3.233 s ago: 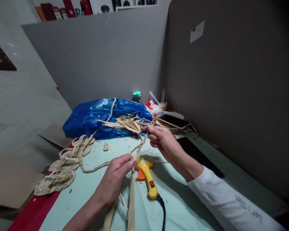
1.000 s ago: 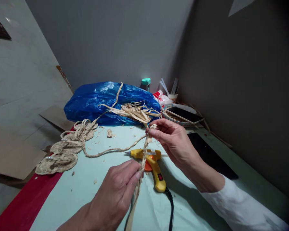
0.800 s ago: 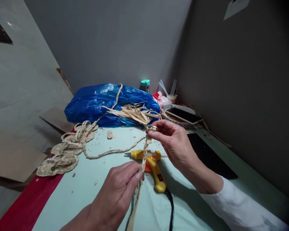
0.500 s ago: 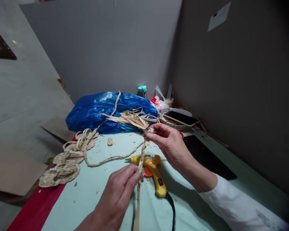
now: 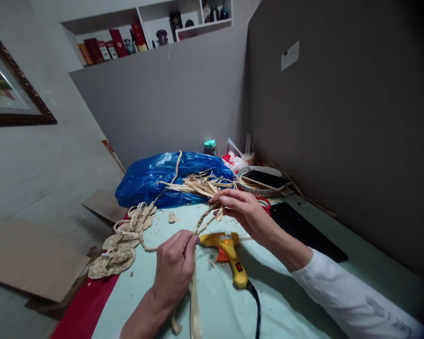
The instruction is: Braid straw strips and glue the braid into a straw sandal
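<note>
A pale braided cord of dried plant fibre [image 5: 201,219] runs between my two hands. My left hand [image 5: 175,259] is closed, pinching the braid near the glue gun's nozzle; loose flat strands [image 5: 195,301] hang below that fist. My right hand [image 5: 243,209] holds the cord's far part between thumb and fingers, where it bends over and a short end sticks down. Behind and below lies a yellow hot glue gun [image 5: 229,254] with an orange trigger, its black cable running toward me. Several coiled braided pieces [image 5: 118,249] lie at the left table edge.
A blue plastic bag [image 5: 144,179] holding loose dried strips [image 5: 201,183] stands at the back. To the right are red-handled scissors [image 5: 265,205], a phone [image 5: 266,179] on a round tray, and a black mat [image 5: 304,230]. Grey panels [image 5: 205,94] enclose the table's back and right.
The view has tilted upward, showing shelves. The braid, nearly straight before, now bends at my right hand. My left hand has shifted slightly left and up.
</note>
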`<state>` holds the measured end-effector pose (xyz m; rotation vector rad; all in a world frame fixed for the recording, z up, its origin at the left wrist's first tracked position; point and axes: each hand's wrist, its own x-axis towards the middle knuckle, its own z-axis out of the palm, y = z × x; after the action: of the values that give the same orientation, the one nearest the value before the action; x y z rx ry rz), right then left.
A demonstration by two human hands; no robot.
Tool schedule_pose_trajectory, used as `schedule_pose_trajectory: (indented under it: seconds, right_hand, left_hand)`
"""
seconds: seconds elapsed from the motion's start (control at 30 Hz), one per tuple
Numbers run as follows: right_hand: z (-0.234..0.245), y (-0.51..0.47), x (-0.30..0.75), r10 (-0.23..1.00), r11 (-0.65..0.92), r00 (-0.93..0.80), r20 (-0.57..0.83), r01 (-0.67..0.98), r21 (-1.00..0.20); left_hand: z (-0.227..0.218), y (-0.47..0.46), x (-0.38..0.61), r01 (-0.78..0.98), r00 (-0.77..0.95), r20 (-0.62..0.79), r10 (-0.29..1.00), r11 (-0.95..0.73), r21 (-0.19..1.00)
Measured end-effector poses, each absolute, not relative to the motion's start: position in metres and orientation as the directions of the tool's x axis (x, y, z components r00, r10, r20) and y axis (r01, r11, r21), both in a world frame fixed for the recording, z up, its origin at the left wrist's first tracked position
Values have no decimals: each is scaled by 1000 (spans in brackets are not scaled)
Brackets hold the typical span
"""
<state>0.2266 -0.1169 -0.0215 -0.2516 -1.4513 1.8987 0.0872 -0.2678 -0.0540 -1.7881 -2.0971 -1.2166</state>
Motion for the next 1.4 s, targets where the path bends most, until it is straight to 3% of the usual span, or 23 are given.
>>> schedule_pose_trajectory:
  seconds: [0.27, 0.43, 0.6, 0.73, 0.83, 0.97, 1.17, 1.4]
  right_hand:
    - [-23, -138, 222, 563, -67, -778, 279, -379, -923]
    - [-27, -156, 216, 451, -253, -873, 186, -325, -911]
    - [-32, -151, 211, 499, -244, -863, 83, -231, -942]
    - [-35, -152, 209, 540, -249, -838, 76, -245, -937]
    - [-35, -153, 209, 586, -146, -803, 112, -241, -959]
    - [-37, -150, 209, 625, -50, -765, 155, -237, -970]
    - [-39, -154, 205, 599, -268, -800, -33, -162, -950]
    - [-46, -154, 202, 625, -252, -777, -77, -107, -962]
  left_hand:
    - [-46, -265, 83, 803, -460, 595, 659, 22, 596]
    - [-45, -265, 88, 705, -509, 525, 682, -21, 709]
    - [-52, -262, 90, 578, -508, 379, 773, -19, 815]
    - [-54, -262, 88, 485, -485, 256, 836, 14, 875]
    - [-51, -264, 89, 415, -461, 194, 866, 17, 910]
    - [-46, -267, 94, 408, -356, 194, 914, -35, 912]
    - [-52, -267, 99, 406, -364, 146, 920, 15, 914]
    - [-62, -269, 98, 577, -349, 208, 914, 35, 816]
